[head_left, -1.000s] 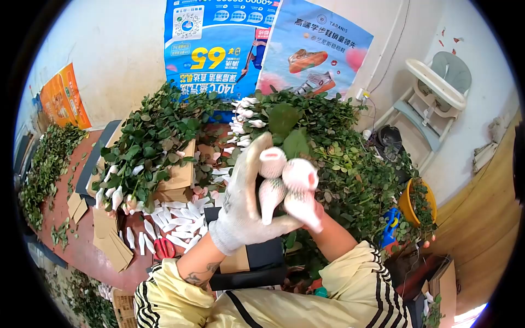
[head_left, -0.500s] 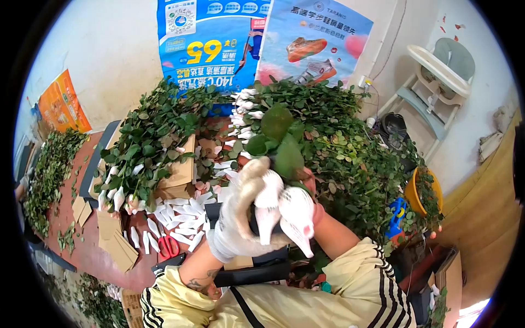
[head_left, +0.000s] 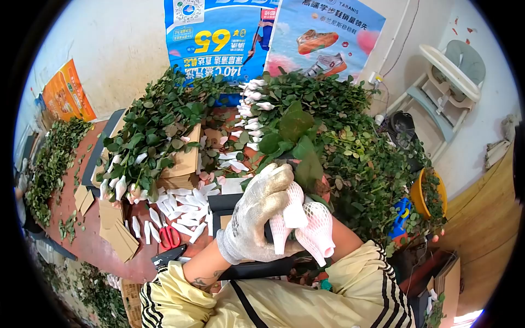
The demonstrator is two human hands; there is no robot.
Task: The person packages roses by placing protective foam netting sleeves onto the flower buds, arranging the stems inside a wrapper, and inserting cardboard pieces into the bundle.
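My left hand (head_left: pixel 257 213), in a pale work glove, is closed around a small bunch of roses in white and pink mesh sleeves (head_left: pixel 320 224). The sleeved heads point down toward me, and large green leaves (head_left: pixel 298 131) stick out beyond the glove. My right hand (head_left: pixel 324 190) is bare and sits behind the bunch at its right side. Flowers and leaves cover most of it, so its fingers cannot be made out. Below and behind the glove is a black stand-like object (head_left: pixel 257 270).
Loose white mesh sleeves (head_left: pixel 188 210) and red-handled scissors (head_left: pixel 170 236) lie left on the red table (head_left: pixel 76 232). Cardboard pieces (head_left: pixel 117 232) are nearby. Leafy rose piles (head_left: pixel 164 117) cover the back and right (head_left: pixel 350 142). A yellow bucket (head_left: pixel 425 191) and high chair (head_left: pixel 451 71) stand right.
The roses have swung slightly to the right and tilted, with the sleeve ends turned more toward me. My left hand has turned along with them. The whole view has shifted slightly.
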